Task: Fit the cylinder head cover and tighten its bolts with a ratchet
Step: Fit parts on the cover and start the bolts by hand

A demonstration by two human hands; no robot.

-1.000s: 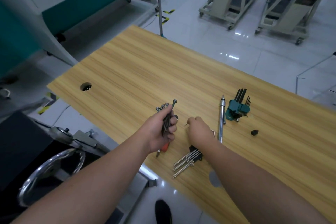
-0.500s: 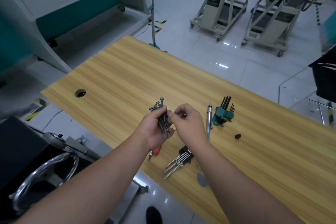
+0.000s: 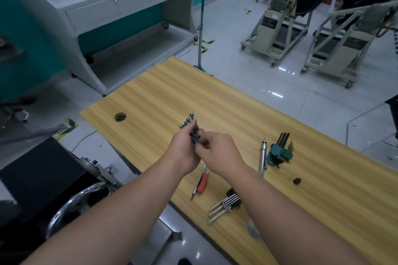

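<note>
1. Gripping a bundle of bolts (image 3: 189, 123) in a curled fist, the left hand (image 3: 185, 150) hovers above the wooden table (image 3: 163, 97), bolt heads up.
2. The right hand (image 3: 219, 153) meets it, fingertips pinching the bolt shanks.
3. Right of the hands, on the table: red-handled tool (image 3: 202, 182), silver hex keys (image 3: 224, 205), ratchet (image 3: 263, 158), green hex key set (image 3: 280, 150).

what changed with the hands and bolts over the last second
The right hand lifted off the table and came across to the bolts, its fingers now pinching at the bundle. The left hand kept gripping the bolts upright. The hex keys, ratchet and screwdriver stayed where they lay.
</note>
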